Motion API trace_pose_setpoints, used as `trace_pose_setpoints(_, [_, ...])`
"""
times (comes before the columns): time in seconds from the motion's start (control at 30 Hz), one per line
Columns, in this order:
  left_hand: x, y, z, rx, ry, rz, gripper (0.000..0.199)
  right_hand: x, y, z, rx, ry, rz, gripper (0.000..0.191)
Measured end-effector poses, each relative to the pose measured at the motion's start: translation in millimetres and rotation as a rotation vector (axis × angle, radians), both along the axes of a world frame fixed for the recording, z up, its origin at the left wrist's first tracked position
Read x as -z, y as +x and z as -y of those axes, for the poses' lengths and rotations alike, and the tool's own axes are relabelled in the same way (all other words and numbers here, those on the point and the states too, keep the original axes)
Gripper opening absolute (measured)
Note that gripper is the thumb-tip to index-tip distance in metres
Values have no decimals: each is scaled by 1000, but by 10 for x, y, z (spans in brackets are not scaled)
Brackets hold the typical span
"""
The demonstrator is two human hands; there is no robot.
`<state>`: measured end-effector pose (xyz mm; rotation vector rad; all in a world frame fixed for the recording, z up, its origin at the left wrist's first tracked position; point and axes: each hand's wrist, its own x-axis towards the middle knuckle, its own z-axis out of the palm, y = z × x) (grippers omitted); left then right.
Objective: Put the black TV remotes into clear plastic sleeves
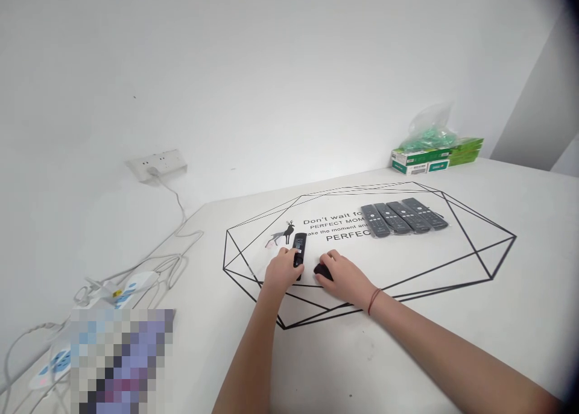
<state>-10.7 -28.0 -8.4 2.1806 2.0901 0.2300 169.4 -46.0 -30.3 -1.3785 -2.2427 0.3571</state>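
Lying on the table, a black remote control point(299, 245) points away from me, with a pale label on its upturned side. My left hand point(281, 270) is closed on its near part, thumb on the right and fingers over the left edge. To the right, my right hand point(344, 275) grips a small black piece point(322, 271) shaped like a battery cover, close to the tabletop. My fingers hide part of that piece. Several dark remote controls point(400, 218) in clear wrapping lie side by side farther right.
The white table point(456, 335) bears a printed deer, lettering and black lines. Green-and-white boxes point(420, 158) with a plastic bag point(432, 131) on top stand at the back right. Power strips point(136, 284) and loose cables point(174, 263) lie left, near a wall socket point(163, 164).
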Motion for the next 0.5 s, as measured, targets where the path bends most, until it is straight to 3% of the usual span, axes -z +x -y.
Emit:
trace_pose_setpoints(0.33, [218,51,-306,-79,252,-215,32,-30,-55,120,-143,44,53,27])
trace_pose_setpoints(0.5, [264,57,-377,-102,284,-291,29,-8,-82,126,-157,100,93,27])
